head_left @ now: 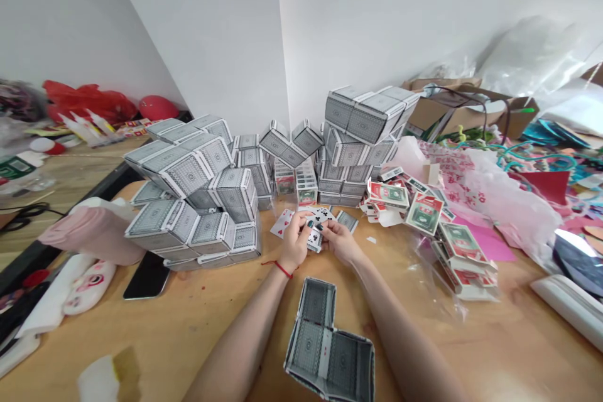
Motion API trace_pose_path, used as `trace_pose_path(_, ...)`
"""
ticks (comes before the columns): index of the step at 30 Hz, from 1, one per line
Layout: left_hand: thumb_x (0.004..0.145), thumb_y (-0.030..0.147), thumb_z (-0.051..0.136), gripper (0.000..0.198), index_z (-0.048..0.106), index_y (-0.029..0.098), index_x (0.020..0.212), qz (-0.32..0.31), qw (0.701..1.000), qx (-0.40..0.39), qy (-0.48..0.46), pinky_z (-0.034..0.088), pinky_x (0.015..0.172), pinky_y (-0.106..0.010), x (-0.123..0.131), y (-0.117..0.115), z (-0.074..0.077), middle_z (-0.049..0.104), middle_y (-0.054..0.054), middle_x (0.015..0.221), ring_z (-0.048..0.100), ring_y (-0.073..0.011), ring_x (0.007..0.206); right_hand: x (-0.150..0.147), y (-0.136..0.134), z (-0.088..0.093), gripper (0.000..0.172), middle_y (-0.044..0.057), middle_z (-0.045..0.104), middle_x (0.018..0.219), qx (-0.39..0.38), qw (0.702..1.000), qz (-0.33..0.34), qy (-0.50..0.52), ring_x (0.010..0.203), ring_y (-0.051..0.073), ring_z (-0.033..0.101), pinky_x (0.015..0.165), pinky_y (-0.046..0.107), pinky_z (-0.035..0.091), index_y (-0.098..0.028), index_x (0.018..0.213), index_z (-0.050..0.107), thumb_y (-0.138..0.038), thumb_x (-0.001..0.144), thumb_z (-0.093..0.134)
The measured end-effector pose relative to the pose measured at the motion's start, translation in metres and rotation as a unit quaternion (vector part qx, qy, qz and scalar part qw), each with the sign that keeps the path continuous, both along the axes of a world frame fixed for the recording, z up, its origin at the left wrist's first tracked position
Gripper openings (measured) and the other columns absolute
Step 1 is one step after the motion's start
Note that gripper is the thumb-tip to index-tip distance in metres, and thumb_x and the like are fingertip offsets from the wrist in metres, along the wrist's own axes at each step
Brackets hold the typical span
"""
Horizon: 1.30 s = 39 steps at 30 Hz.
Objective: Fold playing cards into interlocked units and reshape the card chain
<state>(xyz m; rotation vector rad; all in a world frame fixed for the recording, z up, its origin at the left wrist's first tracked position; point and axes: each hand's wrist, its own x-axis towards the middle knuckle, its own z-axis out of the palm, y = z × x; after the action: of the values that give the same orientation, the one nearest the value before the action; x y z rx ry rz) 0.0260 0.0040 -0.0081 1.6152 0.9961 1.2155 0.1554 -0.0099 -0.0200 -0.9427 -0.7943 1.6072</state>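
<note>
Near the middle of the table, my left hand [296, 242] and my right hand [340, 241] pinch a white playing card [315, 240] with black club pips from its two sides. More loose cards lie just beyond: a red-pipped card [281, 222] by my left fingers and a grey-backed card [347, 220] past my right hand. Between my forearms rests an L-shaped block of folded cards [311, 345], grey backs outward. What my fingertips do beneath the card is hidden.
Stacked card blocks stand at left [188, 195] and right [362, 132], with a V-shaped block [291, 144] between them. Emptied card boxes [424, 210] pile up on the right beside a plastic bag [499, 201]. A phone [147, 276] and a pink roll [92, 232] lie left.
</note>
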Motion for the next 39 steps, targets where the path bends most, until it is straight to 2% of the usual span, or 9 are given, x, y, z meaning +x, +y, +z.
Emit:
trace_pose_path(4,0.077,0.026,0.049,0.019,0.055,0.017,0.093,0.053,0.996,0.03,0.059,0.04,0.064,-0.025,0.0,0.002,0.001,0.059,-0.003,0.078,0.053,-0.0138,0.07,0.001,0.002,-0.006,0.03,-0.003,0.053,0.056,0.008,0.999,-0.046,-0.018,0.048,0.009,0.051,0.048,0.024,0.045,-0.017,0.066,0.051,-0.039,0.06,0.07)
trace_pose_path(9,0.074,0.028,0.054,0.013,0.058,0.016,0.077,0.052,0.99,0.054,0.123,0.041,0.067,-0.025,0.001,0.003,0.002,0.062,-0.004,0.077,0.055,-0.0155,0.074,0.001,0.003,-0.013,0.027,-0.004,0.052,0.056,0.054,0.992,-0.082,-0.078,0.048,0.01,0.048,0.047,0.024,0.044,-0.018,0.068,0.051,-0.041,0.066,0.064)
trace_pose_path(16,0.076,0.024,0.05,0.013,0.061,0.017,0.078,0.052,0.988,0.072,0.129,0.043,0.068,-0.026,0.002,0.006,-0.004,0.065,-0.005,0.079,0.058,-0.0156,0.074,0.001,0.0,-0.011,0.019,-0.002,0.05,0.058,0.136,0.968,-0.086,-0.195,0.051,0.012,0.048,0.049,0.024,0.043,-0.02,0.071,0.049,-0.038,0.074,0.056)
trace_pose_path(21,0.077,0.021,0.049,0.011,0.059,0.017,0.073,0.083,0.98,0.088,0.161,0.042,0.066,-0.024,0.003,0.006,-0.005,0.064,-0.003,0.075,0.057,-0.0141,0.071,0.001,-0.001,-0.005,0.015,-0.002,0.052,0.06,0.163,0.964,-0.071,-0.196,0.054,0.012,0.05,0.051,0.024,0.043,-0.021,0.075,0.05,-0.035,0.075,0.053)
trace_pose_path(25,0.078,0.021,0.048,0.014,0.058,0.016,0.069,0.095,0.978,0.081,0.166,0.041,0.062,-0.023,0.004,0.006,-0.004,0.063,-0.001,0.068,0.056,-0.0129,0.065,0.002,-0.001,-0.005,0.013,-0.002,0.053,0.062,0.149,0.972,-0.059,-0.171,0.055,0.013,0.052,0.052,0.025,0.045,-0.021,0.075,0.051,-0.034,0.074,0.053)
trace_pose_path(28,0.079,0.021,0.046,0.017,0.06,0.016,0.071,0.087,0.983,0.059,0.152,0.042,0.059,-0.023,0.005,0.007,-0.007,0.063,-0.002,0.067,0.057,-0.0129,0.063,0.002,-0.001,-0.006,0.013,-0.001,0.054,0.062,0.143,0.97,-0.07,-0.181,0.054,0.013,0.052,0.05,0.025,0.044,-0.02,0.073,0.052,-0.033,0.073,0.054)
trace_pose_path(31,0.081,0.018,0.043,0.019,0.061,0.016,0.08,0.072,0.986,0.055,0.137,0.045,0.063,-0.024,0.006,0.009,-0.01,0.066,-0.004,0.076,0.059,-0.0142,0.07,0.002,0.001,-0.008,0.013,-0.001,0.055,0.062,0.156,0.956,-0.107,-0.223,0.053,0.013,0.051,0.049,0.024,0.042,-0.02,0.073,0.052,-0.033,0.073,0.052)
trace_pose_path(36,0.083,0.015,0.039,0.023,0.059,0.017,0.093,0.038,0.98,0.112,0.161,0.046,0.073,-0.026,0.006,0.008,-0.012,0.066,-0.006,0.09,0.06,-0.0145,0.082,0.004,0.001,-0.009,0.014,0.001,0.057,0.067,0.178,0.933,-0.148,-0.275,0.057,0.013,0.053,0.052,0.024,0.042,-0.019,0.077,0.052,-0.033,0.074,0.051)
trace_pose_path(39,0.083,0.016,0.039,0.021,0.058,0.017,0.091,0.052,0.972,0.138,0.183,0.046,0.074,-0.027,0.006,0.006,-0.012,0.065,-0.006,0.089,0.059,-0.0146,0.083,0.003,0.0,-0.008,0.014,0.001,0.057,0.066,0.187,0.923,-0.156,-0.297,0.056,0.013,0.052,0.052,0.023,0.041,-0.019,0.075,0.052,-0.032,0.074,0.052)
